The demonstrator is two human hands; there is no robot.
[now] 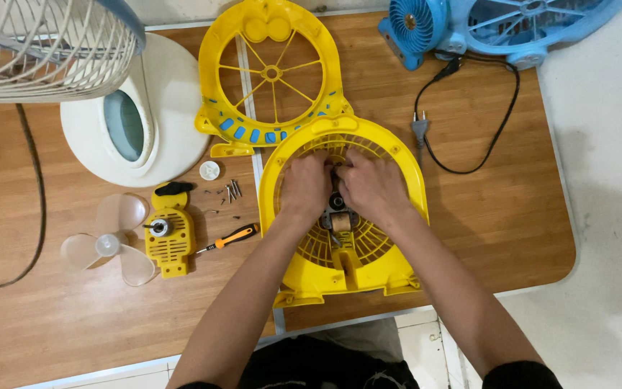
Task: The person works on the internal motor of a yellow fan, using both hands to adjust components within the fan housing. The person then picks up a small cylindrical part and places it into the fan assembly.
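Note:
A yellow fan housing (397,270) with a round grille lies on the wooden table in front of me. My left hand (305,184) and my right hand (368,186) are both pressed onto the middle of the grille, fingers curled around a small motor (338,216) mounted there. What the fingertips grip is hidden by the hands. A second yellow housing half (271,72) with thin spokes and blue slots lies just beyond, touching the first.
Left of the housing lie an orange-handled screwdriver (230,237), loose screws (230,191), a white cap (209,171), a yellow cover (169,241) and a clear propeller (109,241). A white fan base (174,108) and cage (44,43) stand far left. A blue fan (484,25) with a black cord (469,122) sits far right.

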